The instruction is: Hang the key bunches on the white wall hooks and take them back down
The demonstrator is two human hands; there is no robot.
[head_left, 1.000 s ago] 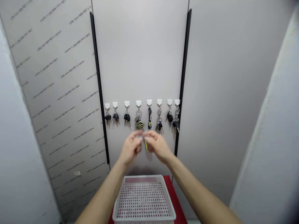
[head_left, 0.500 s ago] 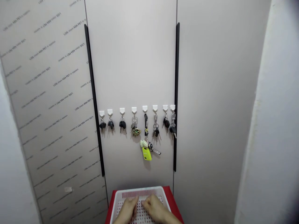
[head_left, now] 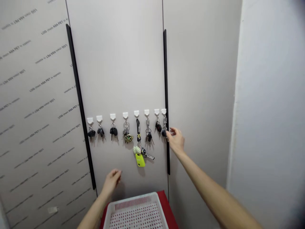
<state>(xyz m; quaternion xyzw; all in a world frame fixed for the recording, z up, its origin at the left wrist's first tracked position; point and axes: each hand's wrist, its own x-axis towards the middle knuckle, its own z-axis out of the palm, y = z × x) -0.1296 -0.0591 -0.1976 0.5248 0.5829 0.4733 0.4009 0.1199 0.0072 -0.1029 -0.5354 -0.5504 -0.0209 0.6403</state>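
A pale panel point(head_left: 119, 66) rises behind the white basket point(head_left: 133, 201). My left hand point(head_left: 111, 180) curls near it, apart from my right hand point(head_left: 176, 140), which touches the rightmost key bunch point(head_left: 163, 133) under its white hook point(head_left: 163, 111); I cannot tell whether either grips.

Shiny metal clip point(head_left: 165, 120), plastic key fob point(head_left: 163, 133), plastic hooks point(head_left: 136, 113), plastic basket point(head_left: 161, 210), matt panel point(head_left: 119, 63)

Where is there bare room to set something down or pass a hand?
Setting down: the visible floor of the white basket. Passing: the panel above the hooks, between the black handles. Crowded: along the hooks, especially where the right hand is at the rightmost keys.
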